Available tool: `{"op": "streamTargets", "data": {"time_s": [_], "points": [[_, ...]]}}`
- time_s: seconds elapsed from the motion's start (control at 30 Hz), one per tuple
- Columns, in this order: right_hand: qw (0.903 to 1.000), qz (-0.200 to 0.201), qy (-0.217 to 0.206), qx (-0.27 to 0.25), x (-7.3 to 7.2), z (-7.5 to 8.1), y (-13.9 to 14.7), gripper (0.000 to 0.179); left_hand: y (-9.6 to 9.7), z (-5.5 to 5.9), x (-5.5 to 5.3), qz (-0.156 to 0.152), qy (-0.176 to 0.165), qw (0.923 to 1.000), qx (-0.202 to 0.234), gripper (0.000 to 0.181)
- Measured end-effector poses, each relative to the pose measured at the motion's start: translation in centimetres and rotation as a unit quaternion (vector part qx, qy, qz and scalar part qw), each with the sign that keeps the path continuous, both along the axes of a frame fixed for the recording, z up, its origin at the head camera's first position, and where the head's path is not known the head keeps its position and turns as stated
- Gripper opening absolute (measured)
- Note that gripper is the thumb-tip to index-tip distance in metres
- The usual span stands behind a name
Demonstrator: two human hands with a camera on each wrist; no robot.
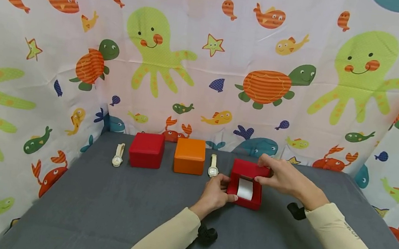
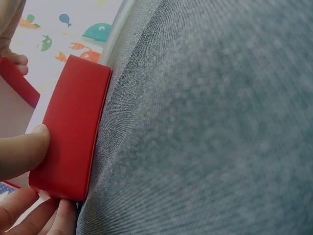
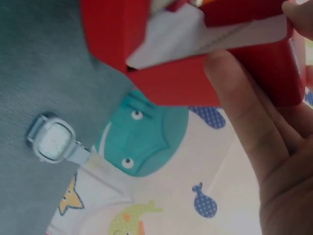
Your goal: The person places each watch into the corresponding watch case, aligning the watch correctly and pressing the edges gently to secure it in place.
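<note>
An opened red watch box (image 1: 255,199) stands on the grey tabletop, a white cushion (image 1: 245,189) inside it. My left hand (image 1: 213,194) grips its near left side; in the left wrist view the thumb (image 2: 24,152) lies on the box's upper edge and the fingers curl at its lower corner. My right hand (image 1: 287,179) pinches the raised lid (image 1: 248,169), thumb on the inner side. In the right wrist view, a watch (image 3: 54,139) with a rounded pale face lies beyond the box; my right hand hides it in the head view.
Left of the opened box lies a pale-strapped watch (image 1: 213,166), beside a closed orange box (image 1: 189,157). Farther left are a closed red box (image 1: 146,151) and another watch (image 1: 118,156). A sea-animal curtain (image 1: 199,69) rises behind the grey tabletop (image 1: 97,212).
</note>
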State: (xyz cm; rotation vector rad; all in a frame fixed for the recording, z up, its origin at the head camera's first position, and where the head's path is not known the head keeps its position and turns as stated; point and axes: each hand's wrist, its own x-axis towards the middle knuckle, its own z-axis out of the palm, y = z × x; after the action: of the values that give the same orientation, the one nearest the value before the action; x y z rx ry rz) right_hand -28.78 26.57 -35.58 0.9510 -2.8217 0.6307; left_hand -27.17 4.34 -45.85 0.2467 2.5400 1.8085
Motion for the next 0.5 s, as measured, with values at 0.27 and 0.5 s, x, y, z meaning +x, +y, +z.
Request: {"op": "streamTargets", "data": {"time_s": [0.27,0.5], "points": [[0.9987,-0.039,-0.027,-0.020,-2.2,0.9,0.8,0.035,0.1,-0.1,0.1,0.005,-0.014,0.9999,0.002,0.052],[0.9965,-0.052,-0.033,-0.057,-3.6,1.1,1.2,0.034,0.1,-0.1,0.1,0.006,-0.017,0.9998,0.001,0.052]]}}
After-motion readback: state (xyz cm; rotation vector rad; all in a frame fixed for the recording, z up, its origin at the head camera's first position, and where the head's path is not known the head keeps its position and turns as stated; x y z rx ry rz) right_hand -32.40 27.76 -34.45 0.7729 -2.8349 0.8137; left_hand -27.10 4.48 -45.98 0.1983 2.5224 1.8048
